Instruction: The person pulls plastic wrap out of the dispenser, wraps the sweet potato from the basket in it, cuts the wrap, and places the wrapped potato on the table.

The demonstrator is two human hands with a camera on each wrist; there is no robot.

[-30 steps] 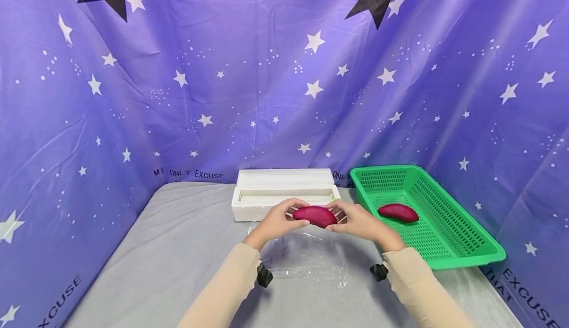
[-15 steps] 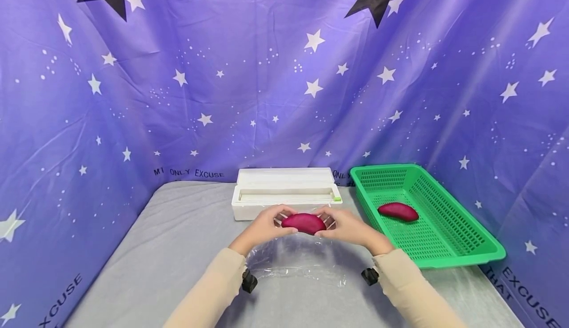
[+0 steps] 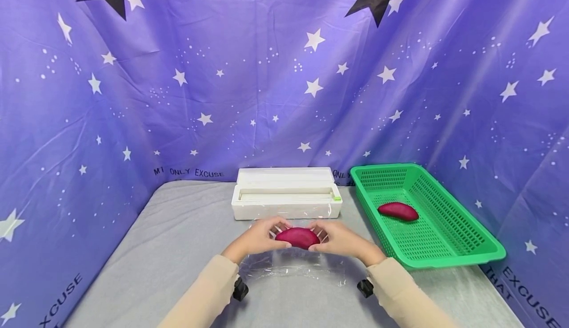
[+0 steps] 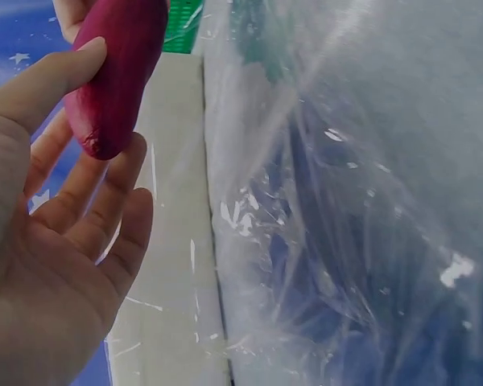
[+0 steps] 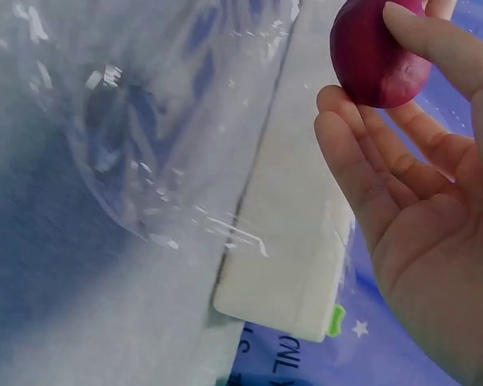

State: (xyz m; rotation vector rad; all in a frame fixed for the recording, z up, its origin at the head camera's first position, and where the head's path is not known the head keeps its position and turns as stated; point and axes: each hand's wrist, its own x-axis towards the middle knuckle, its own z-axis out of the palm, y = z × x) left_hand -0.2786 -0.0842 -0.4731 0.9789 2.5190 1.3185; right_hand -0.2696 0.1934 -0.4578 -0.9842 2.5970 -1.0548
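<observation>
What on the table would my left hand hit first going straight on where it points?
Likely the white box, or clear film along its front; the height of your left hand is unclear.

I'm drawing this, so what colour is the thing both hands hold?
The potato-shaped thing is dark purplish red, best seen in the head view.

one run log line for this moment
left hand: grips sweet potato; right hand: grips same one; clear film: spread below hands; white box: open; green basket: holds second sweet potato
</observation>
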